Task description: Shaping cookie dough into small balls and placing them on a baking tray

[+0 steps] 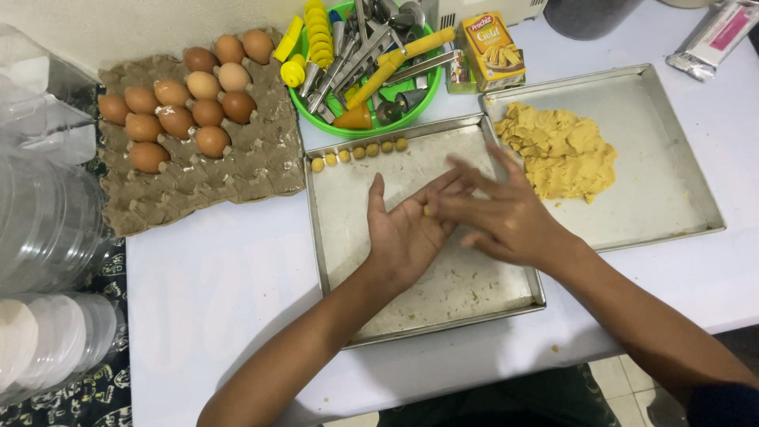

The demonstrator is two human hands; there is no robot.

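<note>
- Surface first: the white surface (213, 292) carries everything, with stacks of clear plastic lids and tubs (43, 237) crowding its left edge.
- Right-hand tray next: the large rectangular metal baking tray (672, 190) holds a ragged heap of pale yellow dough (561, 150) in its upper left part, and the rest of that tray is bare metal. Plenty of dough is waiting there, so by my reading most of the work lies ahead.
- Middle tray now: the second rectangular metal baking tray (348, 229) sits just beside it, edges touching or nearly so. Crumbs are scattered across its floor.
- Over to the grey cardboard egg carton (237, 170) at the upper left: brown eggs (182, 103) fill its upper part, the lower cups are empty.
- Behind the middle tray stands the round green plastic basket (411, 111) packed with metal and yellow-handled kitchen tools, and a small yellow cardboard packet (490, 51) stands next to it.
- Hands, here we go: the left hand (403, 233) lies palm up over the middle tray, fingers stretched flat and open. The right hand (506, 217) crosses over it palm down, fingers spread and blurred, pressed against the left palm.
- Between the palms a speck of yellow shows at the left fingertips; it looks like a bit of dough being rolled, though I cannot tell its shape.
- Smallest of all: a row of six small round yellow dough balls (360, 153) runs along the top edge of the middle tray. One short row is done, and the rest of the tray is unfilled.
</note>
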